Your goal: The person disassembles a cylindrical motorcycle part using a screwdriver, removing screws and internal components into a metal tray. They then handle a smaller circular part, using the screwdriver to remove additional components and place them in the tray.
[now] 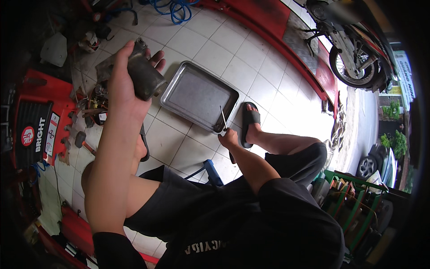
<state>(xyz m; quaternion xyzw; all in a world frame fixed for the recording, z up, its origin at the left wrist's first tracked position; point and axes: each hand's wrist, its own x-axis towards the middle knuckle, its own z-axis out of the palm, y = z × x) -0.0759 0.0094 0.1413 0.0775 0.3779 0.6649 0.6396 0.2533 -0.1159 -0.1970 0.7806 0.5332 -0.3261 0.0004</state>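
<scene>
My left hand [125, 85] is raised at the upper left, wrapped round a dark, greasy metal cylinder [145, 76] that looks like a starter motor. One end of it points down toward the tray, and a small fitting shows at the upper end. A screwdriver [223, 117] is gripped in my right hand [229, 138], its thin shaft pointing up over the tray's near right corner and its dark handle showing below the fist. Between my feet lies a shallow rectangular metal tray [199, 92]; I see no parts on its bare bottom. The two hands are well apart.
A red machine [49, 121] stands at the left, beside a hammer [80, 139] and assorted parts. Blue hose [174, 11] lies coiled at the top. A red ramp [264, 18] crosses behind the tray. A motorcycle [354, 58] is at upper right, a green rack [354, 197] at lower right.
</scene>
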